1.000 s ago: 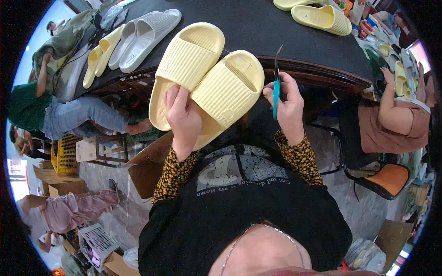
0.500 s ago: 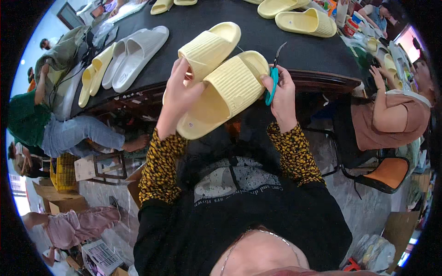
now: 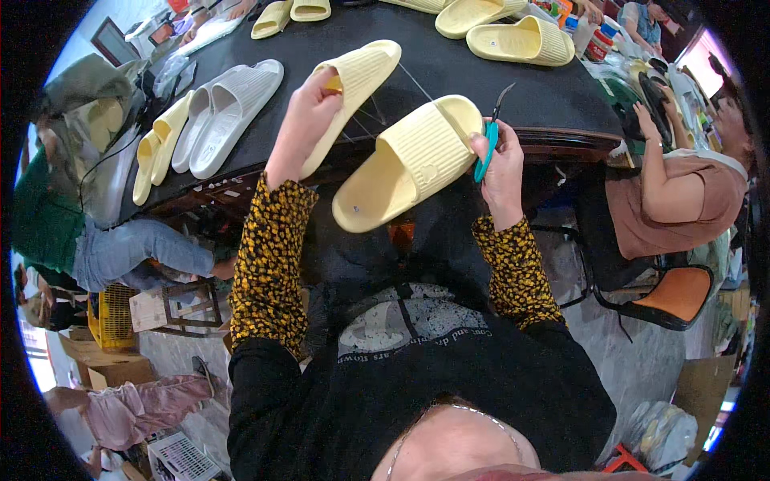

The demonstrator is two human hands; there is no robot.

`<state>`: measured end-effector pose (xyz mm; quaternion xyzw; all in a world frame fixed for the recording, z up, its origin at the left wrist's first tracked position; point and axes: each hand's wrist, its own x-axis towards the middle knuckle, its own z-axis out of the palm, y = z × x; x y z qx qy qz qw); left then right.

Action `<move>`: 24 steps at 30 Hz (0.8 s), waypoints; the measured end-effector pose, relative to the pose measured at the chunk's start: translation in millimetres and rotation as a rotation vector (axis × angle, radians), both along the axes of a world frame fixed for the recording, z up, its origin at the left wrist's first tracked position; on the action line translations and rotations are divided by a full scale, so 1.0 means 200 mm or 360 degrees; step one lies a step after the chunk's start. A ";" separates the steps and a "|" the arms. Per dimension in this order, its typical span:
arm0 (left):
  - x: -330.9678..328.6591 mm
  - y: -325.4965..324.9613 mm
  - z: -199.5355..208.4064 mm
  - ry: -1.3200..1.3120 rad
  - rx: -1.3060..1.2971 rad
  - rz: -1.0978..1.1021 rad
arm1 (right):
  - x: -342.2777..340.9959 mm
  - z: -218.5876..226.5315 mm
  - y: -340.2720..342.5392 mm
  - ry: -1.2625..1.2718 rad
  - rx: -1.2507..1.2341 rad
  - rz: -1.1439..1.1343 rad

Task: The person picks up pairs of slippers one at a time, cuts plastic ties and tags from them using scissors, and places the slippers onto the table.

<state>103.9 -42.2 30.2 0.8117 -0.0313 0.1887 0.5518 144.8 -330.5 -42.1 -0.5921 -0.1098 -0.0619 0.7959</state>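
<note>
My left hand grips a pale yellow ribbed slide slipper with its fingers inside the strap opening. A second matching slipper hangs tilted over the table's front edge, its toe by my right thumb. My right hand is closed round teal-handled scissors, whose thin curved dark tip points up and away from me. The thumb appears to press on that slipper's toe; its other fingers are partly hidden. A thin strand stretches between the two slippers, and they are apart.
On the dark table, a grey pair and a smaller yellow pair lie at left. More yellow slippers sit at the far side. A co-worker sits at right near an orange chair; another in jeans is at left.
The two slippers were overlapping and now are pulled apart, with the strand taut between them. My left hand has shifted its hold into the left slipper's strap; the right slipper moved slightly right.
</note>
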 end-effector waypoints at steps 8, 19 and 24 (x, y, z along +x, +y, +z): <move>0.14 0.06 -0.01 -0.0129 0.0207 0.0238 | 0.12 0.11 0.00 -0.0059 -0.0018 0.0054; 0.19 0.13 0.07 0.0026 0.0373 0.0243 | 0.46 0.19 0.13 0.0053 -0.0254 0.0305; 0.11 0.11 0.03 0.0260 0.0004 0.0192 | 0.60 0.17 0.13 -0.0103 -0.0371 0.0314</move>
